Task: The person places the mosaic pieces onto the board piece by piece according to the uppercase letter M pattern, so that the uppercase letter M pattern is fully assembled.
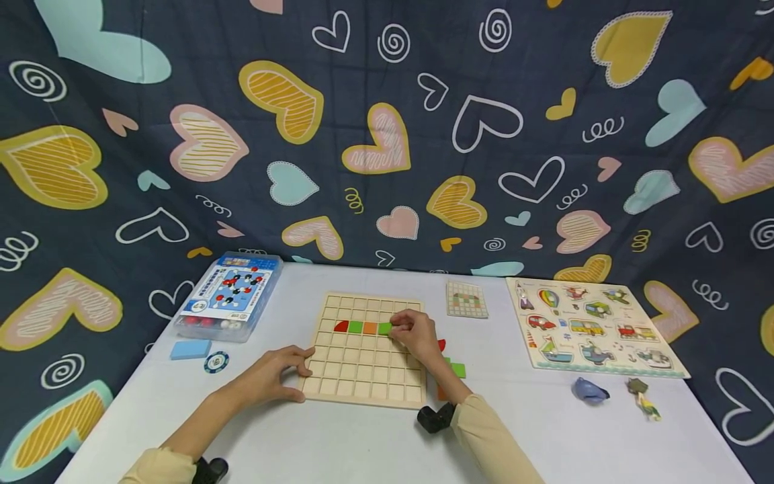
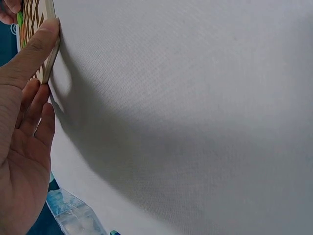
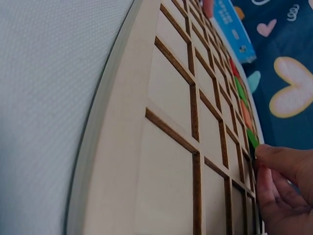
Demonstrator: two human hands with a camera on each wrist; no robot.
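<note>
A wooden grid board (image 1: 363, 392) lies on the white table, with raised strips dividing it into square cells. In one row sit a red curved piece (image 1: 341, 327), a green square tile (image 1: 355, 327) and an orange square tile (image 1: 369, 328). My right hand (image 1: 417, 336) pinches another green tile (image 3: 252, 138) at the right end of this row, thumb and fingertips on its side. At the board's near left corner, my left hand (image 1: 275, 373) holds the edge between thumb and fingers. The left wrist view shows that thumb (image 2: 41, 41) along the rim.
Loose green tiles (image 1: 458, 370) and red and orange pieces lie right of the board, partly behind my right forearm. A pattern card (image 1: 467, 300) and a picture puzzle board (image 1: 595, 329) lie farther back. At left are a plastic box (image 1: 230, 296), blue block (image 1: 190, 349) and round chip (image 1: 216, 361).
</note>
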